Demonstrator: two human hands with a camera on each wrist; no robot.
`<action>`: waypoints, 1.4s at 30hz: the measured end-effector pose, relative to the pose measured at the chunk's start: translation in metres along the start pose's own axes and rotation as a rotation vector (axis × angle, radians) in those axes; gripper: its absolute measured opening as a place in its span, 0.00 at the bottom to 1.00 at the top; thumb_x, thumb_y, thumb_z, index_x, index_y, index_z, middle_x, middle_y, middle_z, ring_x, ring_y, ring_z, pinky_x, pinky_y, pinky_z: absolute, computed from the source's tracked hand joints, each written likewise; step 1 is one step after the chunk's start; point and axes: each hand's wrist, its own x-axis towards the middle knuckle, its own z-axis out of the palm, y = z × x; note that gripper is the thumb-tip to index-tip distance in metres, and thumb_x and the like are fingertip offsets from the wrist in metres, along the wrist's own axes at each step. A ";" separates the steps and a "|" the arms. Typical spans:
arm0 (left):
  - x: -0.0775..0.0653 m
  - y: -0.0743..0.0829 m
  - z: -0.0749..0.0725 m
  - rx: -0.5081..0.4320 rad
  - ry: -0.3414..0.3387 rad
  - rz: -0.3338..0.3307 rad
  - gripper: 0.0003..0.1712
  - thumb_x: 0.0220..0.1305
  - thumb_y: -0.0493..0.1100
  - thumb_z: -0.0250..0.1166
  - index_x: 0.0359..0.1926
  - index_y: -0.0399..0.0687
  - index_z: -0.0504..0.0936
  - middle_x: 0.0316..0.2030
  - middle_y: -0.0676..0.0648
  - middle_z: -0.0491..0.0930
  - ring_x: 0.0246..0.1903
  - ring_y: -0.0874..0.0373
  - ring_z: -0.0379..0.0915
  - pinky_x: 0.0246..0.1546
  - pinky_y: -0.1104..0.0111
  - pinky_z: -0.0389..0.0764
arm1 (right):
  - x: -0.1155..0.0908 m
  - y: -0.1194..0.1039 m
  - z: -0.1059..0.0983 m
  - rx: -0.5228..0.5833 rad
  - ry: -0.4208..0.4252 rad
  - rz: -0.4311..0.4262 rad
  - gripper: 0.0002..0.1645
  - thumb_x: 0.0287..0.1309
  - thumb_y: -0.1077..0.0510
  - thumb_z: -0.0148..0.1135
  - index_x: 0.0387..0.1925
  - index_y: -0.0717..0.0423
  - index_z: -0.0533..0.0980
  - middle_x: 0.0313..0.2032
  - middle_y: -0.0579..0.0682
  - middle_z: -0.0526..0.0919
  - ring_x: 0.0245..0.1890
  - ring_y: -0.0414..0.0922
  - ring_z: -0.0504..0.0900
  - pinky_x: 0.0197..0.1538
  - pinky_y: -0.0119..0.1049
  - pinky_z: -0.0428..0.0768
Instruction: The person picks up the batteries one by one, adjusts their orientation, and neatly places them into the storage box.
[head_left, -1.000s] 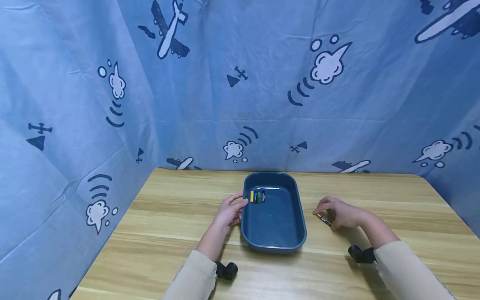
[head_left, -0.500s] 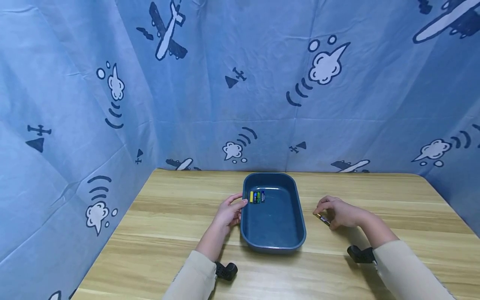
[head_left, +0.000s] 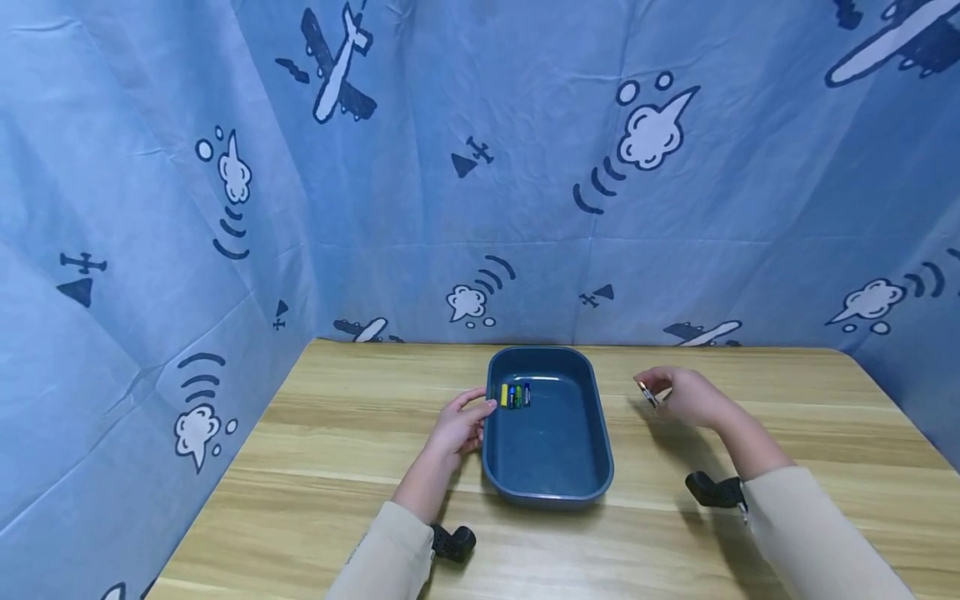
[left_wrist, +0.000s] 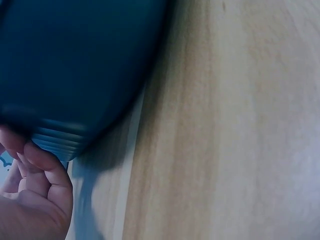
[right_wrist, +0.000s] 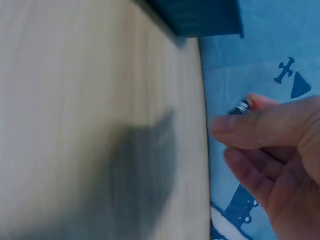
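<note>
A dark blue rectangular bin (head_left: 547, 450) stands on the table, with several small batteries (head_left: 515, 396) lying side by side near the left wall inside it. My left hand (head_left: 459, 425) grips the bin's left rim, thumb over the edge and fingers against the outer wall. To the right of the bin, my right hand (head_left: 686, 396) pinches a battery (head_left: 647, 393) between thumb and fingers, above the table. In the right wrist view only one end of that battery (right_wrist: 242, 107) shows past the thumb; the rest is covered by the fingers.
The wooden table (head_left: 337, 467) runs back to a blue curtain (head_left: 480, 167) printed with planes and clouds. A black wrist camera (head_left: 453, 543) sits on the left forearm, and another camera (head_left: 712, 490) on the right.
My right hand has lifted the battery off the table and moved it away from me, toward the back. The left hand and the bin stay where they were.
</note>
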 end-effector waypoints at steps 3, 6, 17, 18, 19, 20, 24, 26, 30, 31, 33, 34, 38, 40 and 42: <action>0.001 0.000 0.000 -0.003 -0.003 0.002 0.24 0.60 0.42 0.64 0.58 0.49 0.73 0.20 0.49 0.74 0.13 0.64 0.65 0.16 0.75 0.68 | 0.004 -0.005 -0.004 0.060 0.073 0.044 0.33 0.37 0.79 0.59 0.53 0.72 0.70 0.39 0.64 0.77 0.42 0.58 0.74 0.36 0.40 0.74; 0.002 0.000 0.001 -0.004 -0.007 0.008 0.24 0.60 0.42 0.64 0.58 0.48 0.73 0.20 0.50 0.74 0.13 0.64 0.65 0.16 0.75 0.68 | 0.007 -0.010 -0.007 0.110 0.131 0.091 0.32 0.42 0.77 0.61 0.54 0.71 0.68 0.41 0.64 0.75 0.43 0.57 0.73 0.36 0.40 0.75; 0.001 0.001 0.002 -0.002 -0.008 0.016 0.23 0.61 0.42 0.63 0.58 0.48 0.73 0.18 0.51 0.73 0.12 0.65 0.65 0.16 0.75 0.69 | 0.013 -0.036 -0.014 0.360 0.207 0.177 0.36 0.43 0.75 0.64 0.58 0.70 0.65 0.43 0.60 0.70 0.41 0.49 0.70 0.37 0.30 0.78; 0.001 0.001 0.002 -0.002 -0.007 0.014 0.23 0.61 0.42 0.63 0.58 0.48 0.73 0.18 0.51 0.73 0.12 0.64 0.65 0.16 0.75 0.69 | 0.014 -0.039 -0.014 0.386 0.203 0.177 0.37 0.43 0.75 0.64 0.59 0.70 0.65 0.44 0.60 0.70 0.40 0.48 0.70 0.37 0.30 0.78; 0.001 0.001 0.002 -0.001 -0.012 0.013 0.24 0.61 0.42 0.63 0.58 0.47 0.73 0.18 0.50 0.73 0.13 0.64 0.65 0.17 0.75 0.69 | 0.015 -0.041 -0.015 0.409 0.200 0.175 0.37 0.43 0.76 0.64 0.59 0.70 0.65 0.44 0.60 0.70 0.40 0.47 0.70 0.37 0.30 0.78; 0.001 0.001 0.001 -0.002 -0.013 0.011 0.24 0.61 0.42 0.63 0.58 0.47 0.72 0.18 0.50 0.73 0.13 0.64 0.65 0.17 0.75 0.69 | 0.016 -0.044 -0.014 0.426 0.200 0.174 0.37 0.43 0.75 0.65 0.59 0.69 0.65 0.44 0.60 0.70 0.39 0.46 0.71 0.38 0.29 0.78; 0.002 0.001 0.001 0.005 -0.010 0.004 0.25 0.61 0.42 0.63 0.59 0.47 0.72 0.19 0.50 0.73 0.13 0.64 0.65 0.17 0.75 0.68 | 0.020 -0.051 -0.013 0.480 0.194 0.165 0.37 0.44 0.76 0.64 0.59 0.69 0.64 0.43 0.59 0.69 0.38 0.44 0.71 0.39 0.29 0.78; 0.001 0.000 0.001 0.006 -0.002 -0.001 0.24 0.60 0.43 0.64 0.58 0.48 0.73 0.20 0.50 0.74 0.13 0.64 0.65 0.16 0.75 0.68 | 0.022 -0.055 -0.012 0.498 0.187 0.162 0.37 0.44 0.75 0.64 0.59 0.69 0.64 0.43 0.58 0.69 0.38 0.44 0.71 0.39 0.29 0.77; 0.001 0.000 0.001 0.009 0.004 -0.001 0.23 0.60 0.43 0.64 0.57 0.49 0.73 0.20 0.50 0.74 0.13 0.64 0.65 0.16 0.75 0.68 | 0.026 -0.061 -0.010 0.522 0.176 0.159 0.37 0.44 0.75 0.65 0.59 0.68 0.64 0.43 0.58 0.70 0.38 0.43 0.71 0.39 0.30 0.77; 0.001 0.000 0.001 0.009 0.004 -0.001 0.23 0.60 0.43 0.64 0.57 0.49 0.74 0.20 0.50 0.74 0.13 0.64 0.65 0.16 0.75 0.68 | 0.027 -0.063 -0.010 0.527 0.176 0.159 0.37 0.44 0.75 0.65 0.59 0.68 0.65 0.43 0.57 0.70 0.38 0.43 0.71 0.39 0.30 0.77; 0.000 0.000 0.001 0.009 0.002 0.002 0.23 0.60 0.42 0.64 0.57 0.49 0.73 0.19 0.50 0.74 0.13 0.64 0.65 0.16 0.75 0.68 | 0.029 -0.066 -0.009 0.541 0.176 0.155 0.37 0.44 0.75 0.65 0.60 0.68 0.64 0.44 0.57 0.70 0.39 0.44 0.71 0.40 0.31 0.77; 0.000 0.000 0.001 0.007 0.001 0.003 0.23 0.60 0.42 0.64 0.58 0.49 0.73 0.19 0.50 0.74 0.13 0.64 0.65 0.16 0.76 0.68 | 0.030 -0.068 -0.008 0.547 0.175 0.153 0.37 0.45 0.75 0.64 0.60 0.68 0.64 0.44 0.57 0.69 0.39 0.44 0.71 0.41 0.31 0.78; -0.001 0.001 0.001 -0.001 -0.008 0.010 0.24 0.60 0.42 0.64 0.58 0.48 0.73 0.18 0.50 0.73 0.13 0.64 0.64 0.16 0.76 0.68 | 0.035 -0.073 -0.005 0.570 0.186 0.147 0.37 0.44 0.75 0.64 0.59 0.68 0.65 0.44 0.58 0.70 0.39 0.44 0.71 0.41 0.32 0.78; -0.002 0.001 0.000 -0.007 -0.014 0.009 0.25 0.60 0.42 0.64 0.59 0.48 0.72 0.19 0.51 0.73 0.13 0.65 0.65 0.16 0.75 0.68 | 0.037 -0.075 -0.004 0.574 0.193 0.150 0.36 0.44 0.76 0.64 0.59 0.68 0.65 0.44 0.58 0.70 0.39 0.44 0.71 0.40 0.31 0.78; -0.002 0.002 0.000 -0.008 -0.020 0.011 0.26 0.60 0.43 0.64 0.59 0.47 0.72 0.19 0.51 0.73 0.13 0.65 0.64 0.16 0.75 0.68 | 0.039 -0.078 -0.002 0.578 0.199 0.152 0.36 0.44 0.76 0.63 0.59 0.69 0.65 0.44 0.58 0.69 0.39 0.44 0.71 0.40 0.31 0.78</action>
